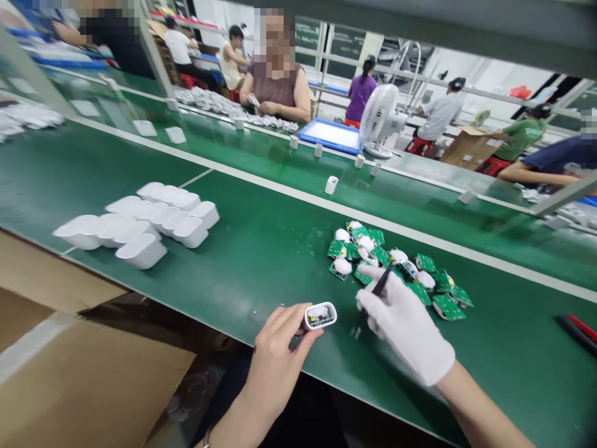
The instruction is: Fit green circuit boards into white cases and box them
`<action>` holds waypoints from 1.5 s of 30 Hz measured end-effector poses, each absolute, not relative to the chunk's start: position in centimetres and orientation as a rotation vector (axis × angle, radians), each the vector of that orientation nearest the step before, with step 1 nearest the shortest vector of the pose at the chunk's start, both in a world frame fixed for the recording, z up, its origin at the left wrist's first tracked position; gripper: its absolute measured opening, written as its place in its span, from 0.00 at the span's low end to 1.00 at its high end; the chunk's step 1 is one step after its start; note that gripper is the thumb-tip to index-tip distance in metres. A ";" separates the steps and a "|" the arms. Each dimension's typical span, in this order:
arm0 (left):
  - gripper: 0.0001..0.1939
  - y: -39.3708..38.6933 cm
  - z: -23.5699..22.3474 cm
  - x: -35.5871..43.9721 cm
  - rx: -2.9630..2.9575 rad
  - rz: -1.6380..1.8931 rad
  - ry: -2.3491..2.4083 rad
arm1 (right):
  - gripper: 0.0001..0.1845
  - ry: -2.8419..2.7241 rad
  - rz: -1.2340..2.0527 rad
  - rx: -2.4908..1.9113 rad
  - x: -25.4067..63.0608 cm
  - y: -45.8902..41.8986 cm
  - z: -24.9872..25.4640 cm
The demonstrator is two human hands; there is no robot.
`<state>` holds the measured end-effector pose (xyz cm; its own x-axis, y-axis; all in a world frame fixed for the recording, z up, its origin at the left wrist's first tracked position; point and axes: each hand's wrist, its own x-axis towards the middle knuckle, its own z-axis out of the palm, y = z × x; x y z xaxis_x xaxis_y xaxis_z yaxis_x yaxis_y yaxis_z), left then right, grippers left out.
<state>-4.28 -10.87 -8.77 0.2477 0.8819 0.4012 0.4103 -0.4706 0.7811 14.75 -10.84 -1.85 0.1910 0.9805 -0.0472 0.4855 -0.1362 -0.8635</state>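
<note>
My bare left hand (280,345) grips a white plastic housing (334,316) near the front edge of the green bench. The housing's open end faces up, and electronic parts show inside it. My right hand (405,326), in a white glove, is closed around a dark, slim tool (383,281), which looks like tweezers; its tip is hard to make out. Just beyond the glove lies a loose pile of green circuit boards (448,307) with white blobs on their components. Some of the boards are hidden behind my right hand.
Several white housings (142,252) stand grouped at left. One more housing (331,185) sits past the white line. A red-and-black handled tool (578,333) lies at the right edge. Cardboard (93,379) is at lower left. Across the bench are a fan (380,115), a blue tray (331,137) and co-workers.
</note>
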 end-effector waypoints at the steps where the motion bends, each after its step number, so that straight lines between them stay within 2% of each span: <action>1: 0.11 -11.0 -8.7 -4.2 1.967 1.164 1.196 | 0.17 -1.569 0.757 -1.865 14.6 -10.7 -1.8; 4: 0.11 -11.2 -8.5 -4.4 1.918 1.126 1.352 | 0.21 -2.013 0.294 -2.081 13.3 -10.0 -2.4; 7: 0.20 -10.5 -7.7 -5.9 1.828 0.960 1.340 | 0.28 -2.276 -0.048 -1.920 11.3 -9.5 -2.9; 9: 0.27 -9.1 -6.7 -8.0 1.793 0.850 1.199 | 0.32 -2.443 0.032 -1.703 10.1 -9.5 -2.7; 10: 0.28 -8.1 -6.0 -9.2 1.825 0.829 1.176 | 0.35 -2.504 0.129 -1.620 9.7 -9.5 -2.6; 13: 0.22 -4.1 -4.0 -12.8 2.116 0.902 1.507 | 0.38 -2.490 0.417 -1.589 8.6 -9.7 -2.4; 16: 0.22 0.3 -2.4 -14.9 2.338 0.878 1.939 | 0.34 -2.281 0.589 -1.674 7.5 -9.8 -2.7; 19: 0.19 3.8 -1.9 -15.4 2.380 0.742 2.293 | 0.35 -2.230 0.532 -1.636 5.8 -9.8 -3.0; 21: 0.13 5.4 -2.2 -15.5 2.376 0.591 2.393 | 0.30 -2.372 0.457 -1.539 4.5 -9.6 -3.1; 23: 0.11 6.5 -2.5 -15.6 2.418 0.511 2.316 | 0.15 -2.479 0.461 -1.506 3.7 -8.7 -3.0; 25: 0.14 7.1 -2.7 -15.5 2.477 0.558 2.141 | 0.07 -2.395 0.494 -1.607 4.1 -6.7 -2.6; 28: 0.14 7.6 -2.5 -13.9 2.501 0.651 1.706 | 0.09 -1.990 0.366 -2.015 8.2 -1.7 -0.6; 31: 0.13 8.1 -2.0 -10.5 2.514 0.507 1.308 | 0.12 -1.739 0.180 -2.279 15.7 4.2 1.9; 36: 0.12 8.9 -1.4 -4.9 2.547 0.321 1.178 | 0.15 -1.449 0.092 -2.640 26.3 8.8 2.2; 42: 0.12 7.5 -2.0 -5.0 2.583 0.553 0.949 | 0.28 -1.502 0.032 -2.690 28.0 8.7 0.8; 45: 0.22 7.9 -3.2 -5.4 2.411 0.659 0.943 | 0.26 -1.704 0.104 -2.620 25.6 9.0 1.0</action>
